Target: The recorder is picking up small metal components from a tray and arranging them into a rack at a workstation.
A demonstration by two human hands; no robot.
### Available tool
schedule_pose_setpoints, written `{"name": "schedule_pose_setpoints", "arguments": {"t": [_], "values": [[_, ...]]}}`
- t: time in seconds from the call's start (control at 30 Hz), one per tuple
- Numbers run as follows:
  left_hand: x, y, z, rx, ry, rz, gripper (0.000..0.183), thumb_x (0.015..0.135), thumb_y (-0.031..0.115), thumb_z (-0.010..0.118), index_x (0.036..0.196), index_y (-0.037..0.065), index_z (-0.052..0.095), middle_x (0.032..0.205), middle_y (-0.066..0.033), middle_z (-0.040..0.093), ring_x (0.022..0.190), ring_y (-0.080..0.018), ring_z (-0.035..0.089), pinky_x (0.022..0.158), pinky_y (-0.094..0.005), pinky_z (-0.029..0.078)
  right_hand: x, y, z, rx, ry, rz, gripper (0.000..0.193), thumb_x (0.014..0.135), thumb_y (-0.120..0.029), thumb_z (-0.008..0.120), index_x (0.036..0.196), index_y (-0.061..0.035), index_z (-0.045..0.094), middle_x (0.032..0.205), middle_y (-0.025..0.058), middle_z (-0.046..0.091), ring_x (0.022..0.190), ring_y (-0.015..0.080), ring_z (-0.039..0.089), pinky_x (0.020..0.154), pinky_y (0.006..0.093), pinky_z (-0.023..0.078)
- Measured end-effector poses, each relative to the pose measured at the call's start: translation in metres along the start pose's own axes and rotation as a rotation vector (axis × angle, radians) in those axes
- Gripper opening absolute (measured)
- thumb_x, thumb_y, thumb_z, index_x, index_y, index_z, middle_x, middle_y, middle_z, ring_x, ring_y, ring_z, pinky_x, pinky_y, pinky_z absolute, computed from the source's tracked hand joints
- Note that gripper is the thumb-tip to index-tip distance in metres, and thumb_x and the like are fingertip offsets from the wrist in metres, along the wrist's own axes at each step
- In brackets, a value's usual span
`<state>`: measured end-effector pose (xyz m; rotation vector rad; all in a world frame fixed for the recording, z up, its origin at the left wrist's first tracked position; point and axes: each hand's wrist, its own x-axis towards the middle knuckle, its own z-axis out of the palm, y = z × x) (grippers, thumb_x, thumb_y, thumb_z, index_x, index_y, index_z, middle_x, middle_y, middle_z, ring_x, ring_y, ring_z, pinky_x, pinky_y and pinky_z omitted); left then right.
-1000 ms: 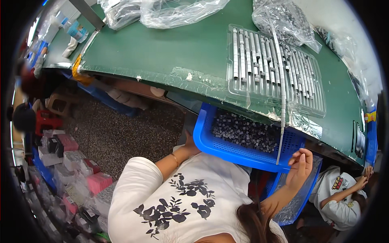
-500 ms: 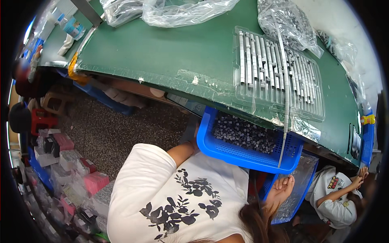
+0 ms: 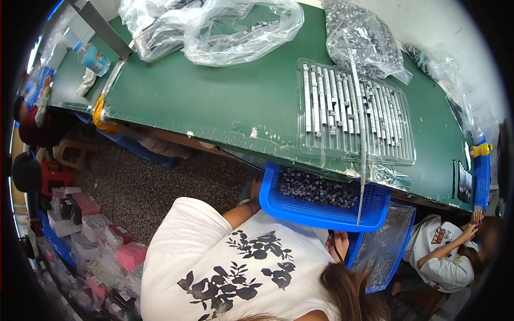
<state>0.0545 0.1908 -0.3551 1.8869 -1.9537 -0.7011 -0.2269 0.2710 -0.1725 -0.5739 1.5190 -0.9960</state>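
My right hand (image 3: 338, 246) is just below the near side of a blue plastic basket (image 3: 321, 214), fingers curled around a thin dark cord (image 3: 335, 247). My left hand (image 3: 255, 193) is low beside the basket's left end; its fingers are hidden. Many small grey and dark tube-shaped pieces (image 3: 316, 188) lie in the basket. On the green table, a clear ribbed tray (image 3: 399, 155) carries rows of short grey tubes lined end to end. A long thin pale stick (image 3: 363, 144) crosses the tray and hangs over the basket.
Clear bags of grey parts (image 3: 364, 40) and a large open plastic bag (image 3: 241, 51) sit on the green table (image 3: 176, 96). A lined blue crate (image 3: 383, 251) stands below right. Wrapped packages (image 3: 131, 255) are piled at left. Another person (image 3: 441, 251) sits at right.
My right hand has moved left, from over the blue crate to the cord near my body, and its fingers have closed. The table and tray appear lower and slightly left as the view shifts.
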Motion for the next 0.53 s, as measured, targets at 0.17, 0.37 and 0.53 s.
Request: {"name": "schedule_pose_setpoints", "arguments": {"t": [0.17, 0.37, 0.53], "values": [[-0.013, -0.003, -0.006, 0.118, 0.136, 0.066, 0.033, 0.070, 0.025, 0.050, 0.100, 0.010, 0.053, 0.100, -0.0120, 0.051, 0.099, -0.0274, 0.043, 0.086, -0.0493, 0.029, 0.012, 0.024, -0.018, -0.069, 0.022, -0.141, 0.015, 0.082, -0.008, 0.043, 0.095, -0.0024, 0.041, 0.060, 0.0086, 0.054, 0.040, 0.0106, 0.046, 0.036, 0.0207, 0.038], [-0.030, -0.001, -0.039, 0.039, -0.107, -0.077, 0.035, 0.071, 0.024, 0.049, 0.104, 0.009, 0.050, 0.097, -0.0144, 0.051, 0.095, -0.0295, 0.045, 0.082, -0.0478, 0.034, 0.003, 0.003, -0.030, -0.150, 0.022, -0.098, 0.022, 0.080, -0.009, 0.047, 0.101, -0.0032, 0.041, 0.066, 0.0082, 0.054, 0.045, 0.0101, 0.048, 0.041, 0.0206, 0.040], [-0.054, -0.037, -0.023, -0.350, -0.066, -0.322, 0.035, 0.080, 0.024, 0.042, 0.110, 0.007, 0.045, 0.105, -0.0201, 0.049, 0.099, -0.0345, 0.045, 0.084, -0.0431, 0.035, 0.011, 0.065, -0.109, -0.700, -0.118, -0.208, 0.038, 0.075, -0.023, 0.059, 0.103, -0.0045, 0.042, 0.074, 0.0082, 0.057, 0.059, 0.0159, 0.055, 0.055, 0.0277, 0.046]]}}
